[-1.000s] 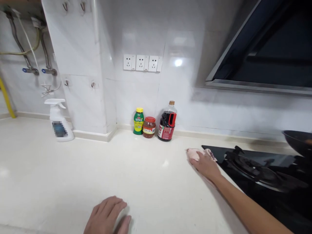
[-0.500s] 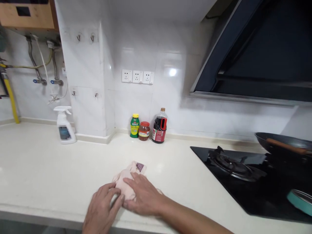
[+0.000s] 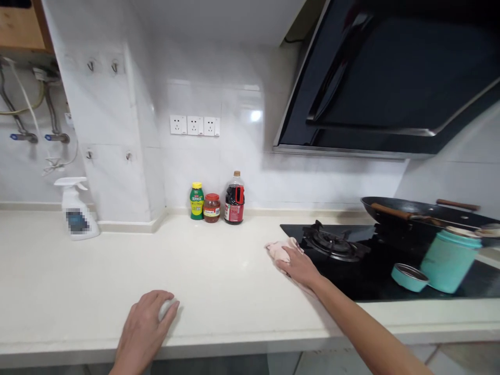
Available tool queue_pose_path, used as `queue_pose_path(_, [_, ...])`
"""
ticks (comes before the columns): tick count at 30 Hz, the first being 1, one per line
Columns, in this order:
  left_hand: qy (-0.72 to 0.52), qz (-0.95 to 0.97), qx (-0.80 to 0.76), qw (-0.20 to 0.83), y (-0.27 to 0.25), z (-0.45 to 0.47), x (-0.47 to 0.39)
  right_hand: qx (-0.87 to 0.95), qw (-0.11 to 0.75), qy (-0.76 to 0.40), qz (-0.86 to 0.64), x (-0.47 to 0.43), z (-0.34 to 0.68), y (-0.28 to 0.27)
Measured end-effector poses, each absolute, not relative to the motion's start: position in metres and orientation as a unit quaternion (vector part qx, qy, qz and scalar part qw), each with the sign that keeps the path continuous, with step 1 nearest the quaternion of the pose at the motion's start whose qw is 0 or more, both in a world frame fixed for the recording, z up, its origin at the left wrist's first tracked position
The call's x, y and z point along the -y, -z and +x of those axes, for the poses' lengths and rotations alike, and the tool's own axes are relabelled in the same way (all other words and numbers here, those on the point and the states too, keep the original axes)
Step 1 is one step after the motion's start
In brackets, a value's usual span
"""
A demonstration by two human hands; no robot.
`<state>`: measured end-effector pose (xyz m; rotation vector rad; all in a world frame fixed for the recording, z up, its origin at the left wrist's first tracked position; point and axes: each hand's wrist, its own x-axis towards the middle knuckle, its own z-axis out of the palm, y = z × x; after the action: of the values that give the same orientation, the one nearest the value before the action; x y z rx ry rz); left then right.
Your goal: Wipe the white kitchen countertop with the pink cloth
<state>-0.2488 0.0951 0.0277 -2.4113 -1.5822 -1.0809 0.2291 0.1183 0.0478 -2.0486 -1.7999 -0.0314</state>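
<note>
My right hand [image 3: 299,268] presses a crumpled pale pink cloth [image 3: 280,251] onto the white countertop [image 3: 219,276], close to the left edge of the black gas stove [image 3: 351,278]. Its fingers are bent over the bunched cloth, and part of the cloth is hidden under the palm. Near the counter's front edge, my left hand [image 3: 146,325] rests with curved fingers and the thumb held apart. A small greyish patch shows in the gap by that thumb; I cannot tell whether it is just shaded counter.
A white spray bottle [image 3: 78,211] stands at left. Along the wall are a green bottle [image 3: 197,202], a red-lidded jar [image 3: 212,209] and a dark sauce bottle [image 3: 235,200]. The stove carries a wok [image 3: 422,213], a teal canister [image 3: 449,263] and a teal lid [image 3: 410,277]. A range hood [image 3: 375,78] hangs above.
My right hand has slid the cloth from the counter's middle to the stove's edge. My left hand has parted from it and stays over the front counter. The view has turned right.
</note>
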Motion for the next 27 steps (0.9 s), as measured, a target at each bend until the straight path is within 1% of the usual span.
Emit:
queue_pose_path(4, [0.341, -0.785, 0.517, 0.029, -0.030, -0.245, -0.095, 0.655, 0.202, 0.006, -0.728, -0.070, 0.232, -0.031])
queue_pose_path(9, [0.333, -0.784, 0.522, 0.037, -0.033, -0.241, -0.092, 0.691, 0.187, -0.026, -0.697, -0.038, 0.167, -0.023])
queue_pose_path(12, [0.340, -0.781, 0.523, 0.036, -0.035, -0.241, -0.090, 0.750, 0.187, -0.085, -0.629, -0.036, 0.100, -0.033])
queue_pose_path(16, [0.350, -0.785, 0.512, 0.012, -0.036, -0.245, -0.093, 0.829, 0.198, -0.151, -0.501, -0.048, 0.009, -0.048])
queue_pose_path(19, [0.364, -0.778, 0.512, -0.017, -0.035, -0.250, -0.097, 0.863, 0.196, -0.178, -0.430, -0.064, -0.028, -0.050])
queue_pose_path(22, [0.359, -0.774, 0.521, -0.023, -0.034, -0.252, -0.099, 0.866, 0.223, -0.174, -0.411, -0.078, -0.020, -0.045])
queue_pose_path(24, [0.346, -0.779, 0.524, -0.006, -0.035, -0.251, -0.098, 0.849, 0.273, -0.146, -0.428, -0.082, 0.010, -0.039])
queue_pose_path(27, [0.338, -0.783, 0.523, 0.012, -0.035, -0.249, -0.096, 0.786, 0.348, -0.101, -0.501, -0.073, 0.077, -0.030])
